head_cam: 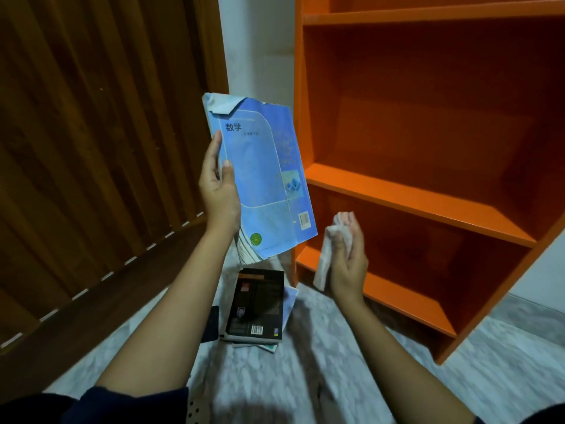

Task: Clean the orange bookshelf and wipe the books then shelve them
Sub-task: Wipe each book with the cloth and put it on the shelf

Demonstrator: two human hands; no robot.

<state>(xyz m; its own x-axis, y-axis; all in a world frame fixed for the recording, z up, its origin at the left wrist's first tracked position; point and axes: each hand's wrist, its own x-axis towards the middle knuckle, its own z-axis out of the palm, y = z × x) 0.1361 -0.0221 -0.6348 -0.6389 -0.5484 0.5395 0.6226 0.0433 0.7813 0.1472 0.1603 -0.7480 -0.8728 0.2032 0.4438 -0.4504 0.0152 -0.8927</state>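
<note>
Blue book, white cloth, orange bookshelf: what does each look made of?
Blue book: paperback with a thin card cover, slightly glossy; its top corner is folded over.
White cloth: soft fabric or tissue, crumpled, hanging limp from the right hand.
Orange bookshelf: rigid board, smooth painted or laminated finish.

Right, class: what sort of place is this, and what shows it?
Probably a room in a home: an orange bookshelf stands on a marbled floor beside a slatted wooden panel, and a few books lie stacked on the floor.
</note>
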